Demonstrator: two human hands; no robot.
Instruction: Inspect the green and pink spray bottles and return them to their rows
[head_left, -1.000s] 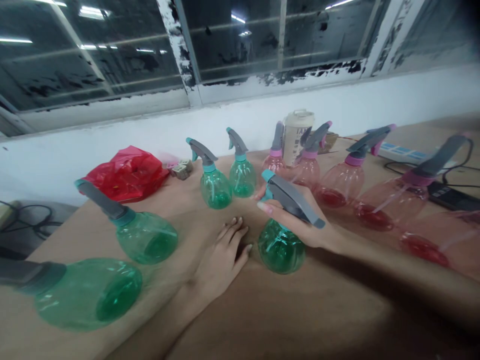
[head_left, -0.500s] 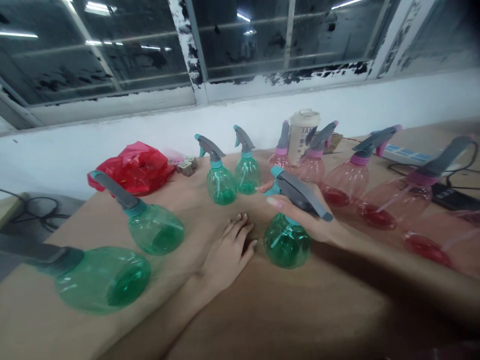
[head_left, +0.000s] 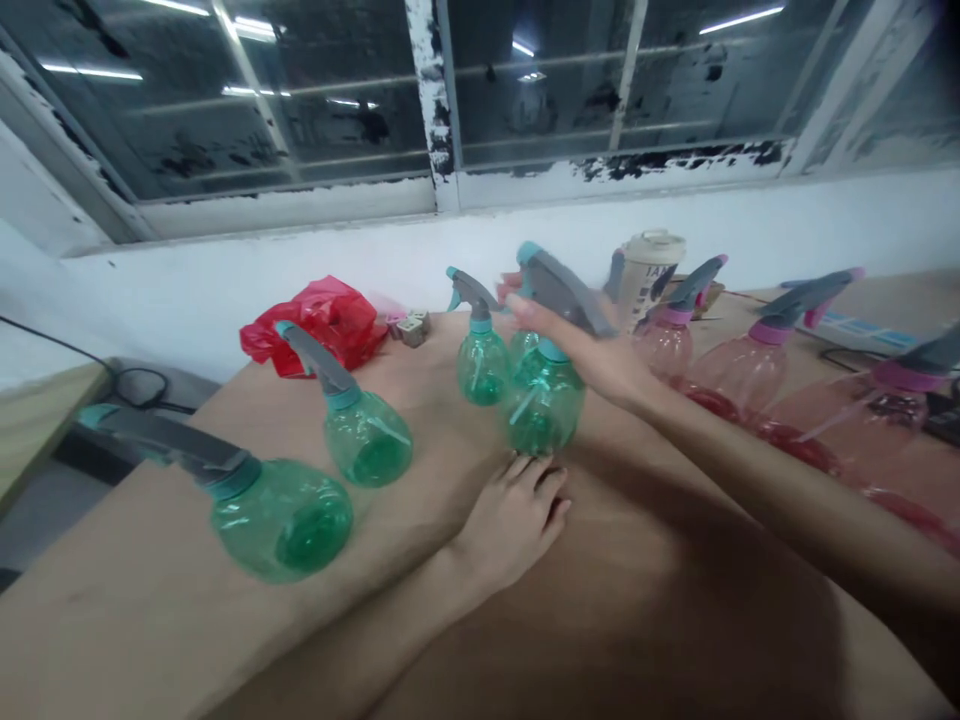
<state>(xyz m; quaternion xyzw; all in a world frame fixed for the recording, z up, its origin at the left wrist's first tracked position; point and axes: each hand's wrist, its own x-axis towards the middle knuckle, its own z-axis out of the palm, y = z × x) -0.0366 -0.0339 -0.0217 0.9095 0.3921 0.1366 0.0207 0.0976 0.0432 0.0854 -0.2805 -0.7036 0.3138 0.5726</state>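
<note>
My right hand [head_left: 577, 340] is wrapped round the neck of a green spray bottle [head_left: 544, 405] with a grey and teal trigger head; some motion blur softens it. Flat on the table, my left hand [head_left: 517, 515] lies with fingers stretched out, just in front of that bottle and holding nothing. Behind the held bottle stand a second green spray bottle [head_left: 481, 368] and another one mostly hidden. On the left are two more green spray bottles, a nearer one [head_left: 281, 520] and a farther one [head_left: 367, 440]. All the green bottles contain a little liquid.
Several pink spray bottles [head_left: 739, 370] line the right side. A paper cup with lid [head_left: 651, 275] stands near the wall. A crumpled red plastic bag [head_left: 322, 325] and small grey blocks [head_left: 411, 328] lie at the back. A power strip [head_left: 855, 332] and cables are at the right.
My right hand has carried the green spray bottle left and away from me, towards the back bottles. My left hand stays flat on the table. The view has shifted left.
</note>
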